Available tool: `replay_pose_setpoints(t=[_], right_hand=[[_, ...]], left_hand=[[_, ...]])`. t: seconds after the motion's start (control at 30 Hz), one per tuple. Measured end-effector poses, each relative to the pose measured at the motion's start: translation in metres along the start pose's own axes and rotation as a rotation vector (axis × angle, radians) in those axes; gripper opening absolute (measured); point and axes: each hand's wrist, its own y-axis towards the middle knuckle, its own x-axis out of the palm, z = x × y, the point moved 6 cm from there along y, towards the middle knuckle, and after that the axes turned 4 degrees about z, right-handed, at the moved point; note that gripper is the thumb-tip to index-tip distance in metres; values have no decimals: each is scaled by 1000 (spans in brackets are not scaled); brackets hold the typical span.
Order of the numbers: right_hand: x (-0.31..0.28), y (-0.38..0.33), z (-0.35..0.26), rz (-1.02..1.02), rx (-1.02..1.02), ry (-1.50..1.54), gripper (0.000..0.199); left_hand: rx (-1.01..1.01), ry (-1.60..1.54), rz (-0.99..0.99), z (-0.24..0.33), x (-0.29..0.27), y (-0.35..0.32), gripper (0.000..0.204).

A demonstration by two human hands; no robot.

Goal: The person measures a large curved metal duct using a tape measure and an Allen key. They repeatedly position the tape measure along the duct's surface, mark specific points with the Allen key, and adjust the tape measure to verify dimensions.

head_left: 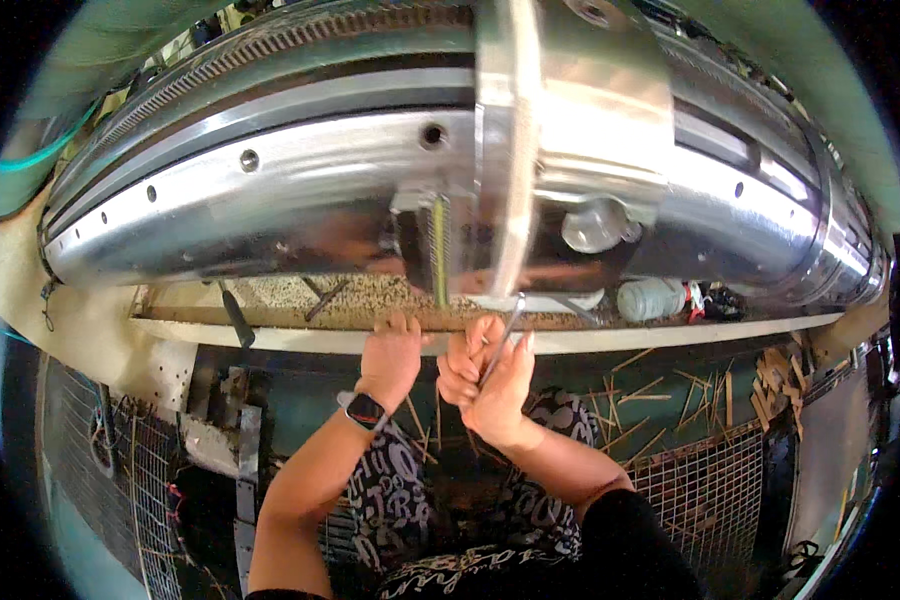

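- Head view: the right hand (490,385) has its fingers closed around a thin, shiny, silver metal rod (504,341).
- The rod leans up and a bit to the right. Its top end is near the bottom of a long, blurry, cream-coloured band (522,150). I cannot tell if they touch.
- The left hand (392,355) is just left of the right hand, with its fingers bent at the pale, narrow rim (300,341) of a long tray. I cannot tell if it grips anything.
- A dark watch with a square face (364,410) is on the left wrist.
- Past the hands is a very big, round, shiny metal roller (340,165) with a row of small holes.
- On the near side of the roller, above the space between the hands, is a thin yellow-green strip (439,250).
- In the tray are little brown bits (380,296), a tool with a dark handle (236,318) on the left, and a clear plastic bottle (650,299) lying on its side on the right.
- Lower down, thin tan wooden sticks (729,396) lie about, near a grey wire grid (715,475).
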Motion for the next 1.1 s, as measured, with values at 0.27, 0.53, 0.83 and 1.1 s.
replay_pose_setpoints(t=[0.27, 0.53, 0.83, 1.1], right_hand=[[-7, -21, -25, -46, -329, -410, 23], [-36, -43, -119, 111, -96, -972, 28], [-31, -22, -140, 30, 15, -1107, 30], [-42, -18, -112, 25, 0, -796, 29]], left_hand=[[-12, -48, -53, -4, -1, 7, 29], [-18, -46, -56, -2, 0, 1, 31], [-53, -39, -63, -3, -1, 1, 33], [-68, -114, -157, -6, 1, 4, 34]])
